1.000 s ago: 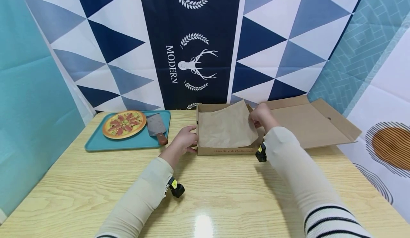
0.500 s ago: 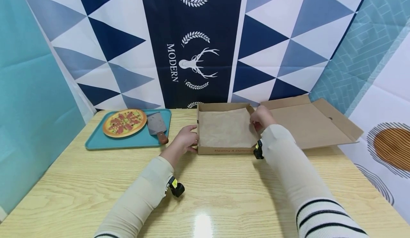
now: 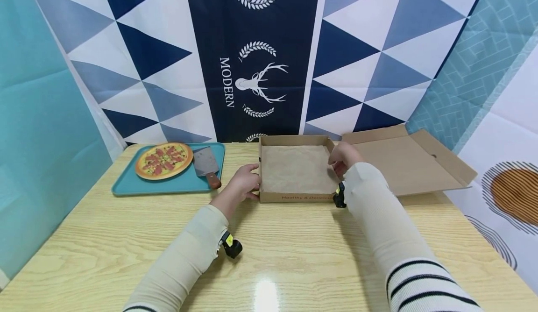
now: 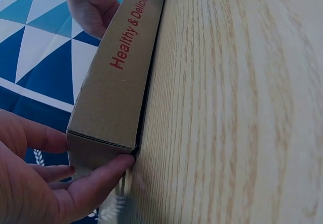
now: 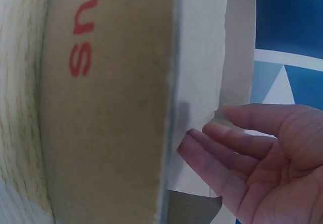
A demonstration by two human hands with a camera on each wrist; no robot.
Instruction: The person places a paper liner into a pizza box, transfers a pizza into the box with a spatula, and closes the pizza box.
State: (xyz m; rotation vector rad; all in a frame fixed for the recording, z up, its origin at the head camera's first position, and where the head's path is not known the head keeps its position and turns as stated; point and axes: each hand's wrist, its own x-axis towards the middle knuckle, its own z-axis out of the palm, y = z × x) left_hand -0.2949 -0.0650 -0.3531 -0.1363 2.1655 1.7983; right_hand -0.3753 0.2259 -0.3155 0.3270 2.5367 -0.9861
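An open cardboard pizza box (image 3: pixel 302 198) lies on the table with brown liner paper (image 3: pixel 298 169) flat inside it. My left hand (image 3: pixel 243 182) rests its fingers against the outside of the box's left wall; in the left wrist view, the fingertips (image 4: pixel 48 138) touch that wall near the front corner. At the box's right side is my right hand (image 3: pixel 344 155), its fingers reaching in over the wall. The right wrist view shows these fingers (image 5: pixel 212 168) loosely bent at the edge of the paper, pinching nothing; whether they press on it I cannot tell.
The box's lid (image 3: pixel 407 162) lies folded out to the right. On the left, a teal tray (image 3: pixel 164 189) carries a pizza (image 3: pixel 164 161) and a pizza server (image 3: pixel 206 165) with a wooden handle. A patterned cloth (image 3: pixel 256 60) hangs behind the wooden table (image 3: pixel 294 246).
The liner paper, whose back right part stood raised a second ago, has come down flat into the box. My right hand has shifted slightly; my left hand has stayed at the box.
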